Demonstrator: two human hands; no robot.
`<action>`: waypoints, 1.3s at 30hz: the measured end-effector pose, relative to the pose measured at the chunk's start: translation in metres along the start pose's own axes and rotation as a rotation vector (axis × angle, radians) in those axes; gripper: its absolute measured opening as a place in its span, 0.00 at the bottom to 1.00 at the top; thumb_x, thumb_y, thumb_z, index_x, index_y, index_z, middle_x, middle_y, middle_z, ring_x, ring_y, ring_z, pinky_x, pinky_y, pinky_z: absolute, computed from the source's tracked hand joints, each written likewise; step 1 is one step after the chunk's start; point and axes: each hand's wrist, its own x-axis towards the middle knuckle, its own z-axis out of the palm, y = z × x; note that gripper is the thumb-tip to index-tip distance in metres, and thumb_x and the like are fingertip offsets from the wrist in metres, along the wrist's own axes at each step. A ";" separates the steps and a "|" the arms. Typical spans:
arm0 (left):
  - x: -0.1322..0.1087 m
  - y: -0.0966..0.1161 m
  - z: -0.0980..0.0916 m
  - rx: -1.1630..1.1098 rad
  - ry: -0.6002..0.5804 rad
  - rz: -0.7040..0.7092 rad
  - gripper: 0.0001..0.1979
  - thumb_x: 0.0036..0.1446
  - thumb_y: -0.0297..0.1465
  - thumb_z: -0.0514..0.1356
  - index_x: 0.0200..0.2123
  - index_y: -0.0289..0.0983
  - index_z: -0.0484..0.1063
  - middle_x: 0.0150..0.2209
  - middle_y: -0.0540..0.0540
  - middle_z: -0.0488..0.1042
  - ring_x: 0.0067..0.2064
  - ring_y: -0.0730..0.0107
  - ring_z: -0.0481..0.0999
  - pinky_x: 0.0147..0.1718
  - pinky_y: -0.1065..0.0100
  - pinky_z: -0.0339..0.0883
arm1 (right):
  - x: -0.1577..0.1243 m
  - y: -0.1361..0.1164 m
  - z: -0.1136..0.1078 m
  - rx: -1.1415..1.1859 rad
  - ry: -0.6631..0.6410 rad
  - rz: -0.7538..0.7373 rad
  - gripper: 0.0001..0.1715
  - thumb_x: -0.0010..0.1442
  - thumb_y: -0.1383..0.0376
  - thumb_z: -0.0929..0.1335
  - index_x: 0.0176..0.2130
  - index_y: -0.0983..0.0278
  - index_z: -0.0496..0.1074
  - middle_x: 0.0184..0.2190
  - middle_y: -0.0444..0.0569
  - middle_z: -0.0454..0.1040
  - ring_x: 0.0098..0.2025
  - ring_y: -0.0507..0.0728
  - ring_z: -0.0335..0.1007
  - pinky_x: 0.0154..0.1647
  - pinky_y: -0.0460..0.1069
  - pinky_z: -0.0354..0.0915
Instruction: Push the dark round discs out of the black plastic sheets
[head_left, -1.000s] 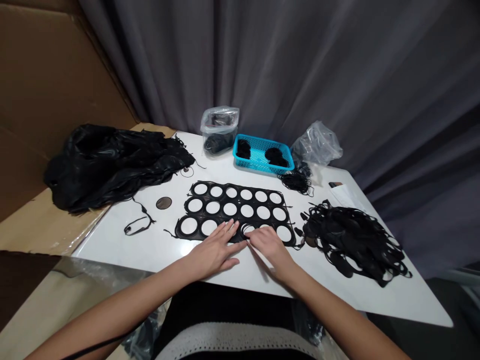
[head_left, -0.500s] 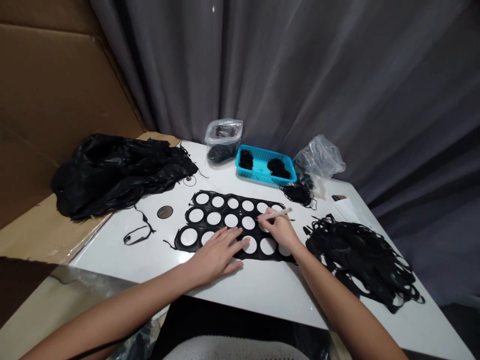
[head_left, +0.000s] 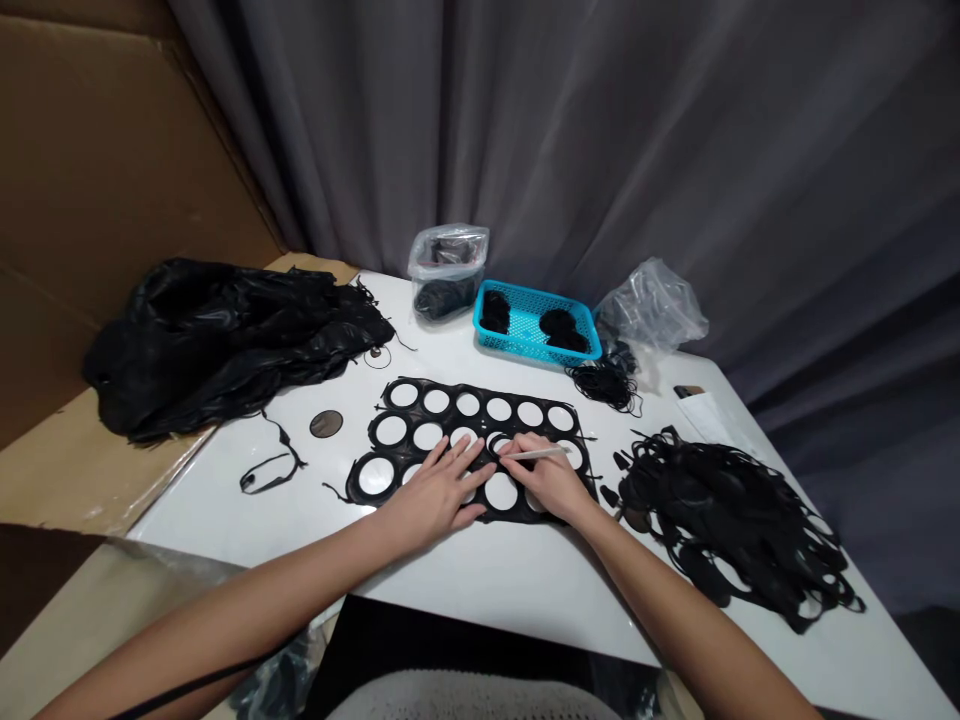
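Note:
A black sheet (head_left: 409, 453) with rows of round holes lies flat on the white table (head_left: 480, 575), and white shows through the holes. My left hand (head_left: 435, 492) rests on its lower middle with fingers spread, holding nothing. My right hand (head_left: 546, 478) pinches a thin white pen-like tool (head_left: 538, 453), its tip end low over a hole in the middle row. A thin dark curve shows at that hole's edge. The fingers of my right hand hide part of the sheet.
Black material (head_left: 232, 340) is heaped at the left, more black strips (head_left: 735, 520) at the right. Behind stand a clear tub (head_left: 448, 272), a blue basket (head_left: 536, 345) and a plastic bag (head_left: 656, 310). A dark disc (head_left: 326, 424) and a black loop (head_left: 274, 470) lie left of the sheet.
My right hand has moved left and down with the white tool, to the hole near my left fingertips. The left hand has barely moved. The view has shifted slightly.

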 end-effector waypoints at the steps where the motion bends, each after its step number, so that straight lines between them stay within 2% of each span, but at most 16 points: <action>1: 0.000 0.000 0.000 -0.006 -0.003 0.000 0.27 0.66 0.41 0.58 0.65 0.41 0.60 0.69 0.36 0.54 0.69 0.47 0.54 0.65 0.47 0.49 | -0.002 -0.002 0.002 -0.052 0.002 -0.036 0.09 0.66 0.65 0.65 0.32 0.60 0.70 0.36 0.47 0.78 0.40 0.58 0.71 0.45 0.54 0.62; 5: 0.000 0.000 0.001 -0.032 -0.008 -0.014 0.30 0.65 0.40 0.60 0.67 0.43 0.58 0.70 0.37 0.51 0.71 0.44 0.49 0.65 0.45 0.49 | -0.007 -0.004 0.008 -0.306 -0.042 -0.280 0.10 0.67 0.70 0.61 0.42 0.62 0.71 0.41 0.53 0.78 0.44 0.61 0.70 0.47 0.56 0.59; 7: -0.001 0.000 0.001 -0.030 -0.010 -0.027 0.31 0.63 0.40 0.62 0.67 0.44 0.58 0.71 0.37 0.51 0.71 0.40 0.45 0.64 0.44 0.50 | 0.000 0.002 0.004 -0.421 -0.032 -0.317 0.12 0.65 0.73 0.60 0.42 0.63 0.71 0.42 0.56 0.78 0.45 0.63 0.70 0.48 0.57 0.58; 9: -0.001 0.000 0.000 -0.022 -0.012 -0.032 0.30 0.63 0.39 0.62 0.66 0.44 0.60 0.70 0.38 0.51 0.71 0.37 0.44 0.64 0.42 0.50 | 0.016 0.015 -0.009 -0.519 0.058 -0.208 0.11 0.63 0.73 0.60 0.38 0.64 0.71 0.36 0.57 0.77 0.41 0.64 0.70 0.45 0.57 0.58; 11: -0.002 0.001 -0.001 -0.010 -0.011 -0.030 0.29 0.63 0.39 0.62 0.65 0.44 0.61 0.70 0.38 0.52 0.71 0.35 0.44 0.63 0.42 0.51 | 0.035 0.032 -0.028 -0.580 0.211 -0.022 0.10 0.63 0.71 0.60 0.33 0.63 0.69 0.30 0.55 0.75 0.35 0.63 0.69 0.41 0.56 0.58; 13: -0.003 0.002 -0.003 0.004 -0.012 -0.024 0.29 0.63 0.39 0.62 0.65 0.44 0.61 0.70 0.38 0.53 0.70 0.34 0.46 0.63 0.41 0.51 | 0.051 0.046 -0.048 -0.535 0.361 0.108 0.08 0.62 0.68 0.61 0.32 0.62 0.68 0.30 0.54 0.76 0.32 0.61 0.69 0.38 0.53 0.58; 15: -0.001 0.003 -0.007 0.015 -0.018 -0.024 0.28 0.62 0.39 0.63 0.64 0.44 0.63 0.69 0.37 0.55 0.69 0.33 0.49 0.62 0.41 0.53 | 0.060 0.053 -0.059 -0.428 0.430 0.170 0.07 0.62 0.65 0.62 0.31 0.61 0.67 0.30 0.52 0.76 0.30 0.60 0.68 0.35 0.51 0.57; 17: 0.005 0.003 -0.011 0.020 -0.014 -0.043 0.27 0.61 0.41 0.64 0.62 0.44 0.65 0.67 0.37 0.58 0.68 0.34 0.54 0.60 0.42 0.55 | 0.063 0.051 -0.058 -0.292 0.401 0.197 0.09 0.61 0.62 0.64 0.28 0.60 0.65 0.28 0.49 0.75 0.30 0.58 0.68 0.34 0.50 0.58; 20: 0.020 -0.003 -0.016 0.038 0.002 -0.055 0.27 0.64 0.43 0.61 0.62 0.40 0.64 0.65 0.36 0.61 0.65 0.43 0.61 0.61 0.47 0.56 | 0.062 0.039 -0.041 -0.064 0.261 0.228 0.14 0.60 0.57 0.66 0.26 0.60 0.64 0.24 0.44 0.73 0.28 0.57 0.68 0.32 0.48 0.59; 22: 0.031 -0.011 -0.014 0.062 0.004 -0.044 0.28 0.66 0.43 0.58 0.63 0.37 0.62 0.66 0.36 0.61 0.66 0.47 0.60 0.63 0.49 0.53 | 0.061 0.031 -0.026 0.045 0.158 0.209 0.13 0.60 0.56 0.66 0.27 0.60 0.66 0.25 0.43 0.74 0.29 0.56 0.69 0.32 0.48 0.60; 25: 0.038 -0.020 -0.005 0.081 -0.007 -0.042 0.28 0.67 0.44 0.56 0.64 0.36 0.61 0.67 0.39 0.60 0.69 0.47 0.55 0.65 0.46 0.47 | 0.061 0.025 -0.010 0.109 0.058 0.135 0.11 0.60 0.58 0.67 0.28 0.60 0.66 0.30 0.44 0.77 0.34 0.56 0.72 0.37 0.49 0.62; 30: 0.034 -0.024 0.007 0.073 0.003 -0.044 0.30 0.67 0.45 0.55 0.66 0.38 0.59 0.68 0.41 0.58 0.70 0.47 0.51 0.65 0.44 0.45 | 0.060 0.026 -0.006 0.122 0.036 0.086 0.09 0.60 0.60 0.67 0.29 0.60 0.68 0.34 0.46 0.79 0.38 0.58 0.74 0.42 0.51 0.64; 39: 0.035 -0.021 0.003 0.060 -0.027 -0.056 0.30 0.67 0.44 0.56 0.67 0.37 0.58 0.69 0.42 0.56 0.71 0.45 0.49 0.65 0.42 0.44 | 0.054 0.028 -0.005 0.070 0.039 0.027 0.10 0.64 0.63 0.66 0.29 0.60 0.67 0.35 0.46 0.77 0.39 0.58 0.73 0.43 0.52 0.64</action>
